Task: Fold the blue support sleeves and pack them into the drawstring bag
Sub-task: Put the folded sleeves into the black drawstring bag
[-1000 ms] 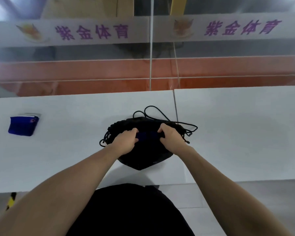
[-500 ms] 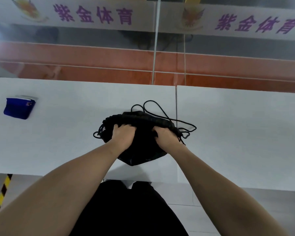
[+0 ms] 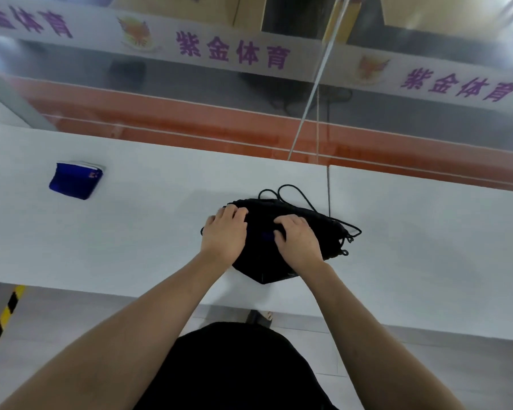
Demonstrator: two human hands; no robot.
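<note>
On the white table [image 3: 148, 232], the left hand [image 3: 223, 232] and right hand [image 3: 297, 241] lie with fingers curled gripping the black drawstring bag [image 3: 264, 267], while a folded blue support sleeve [image 3: 75, 180] sits well left of the bag.

— Where are the arms?

— Both bare forearms come up from the bottom edge, the left from about 7 o'clock, the right from about 5 o'clock, and they converge toward the centre.

— And the hands?

— The left hand [image 3: 224, 236] lies palm down, knuckles up, fingers curled and pointing toward 1 o'clock. The right hand [image 3: 296, 241] sits just beside it at 3 o'clock, also palm down, its fingers [image 3: 282, 224] bent and angled toward 11 o'clock.

— Do they touch?

— No, a narrow gap separates them. Whether either one is gripping cannot be told.
</note>
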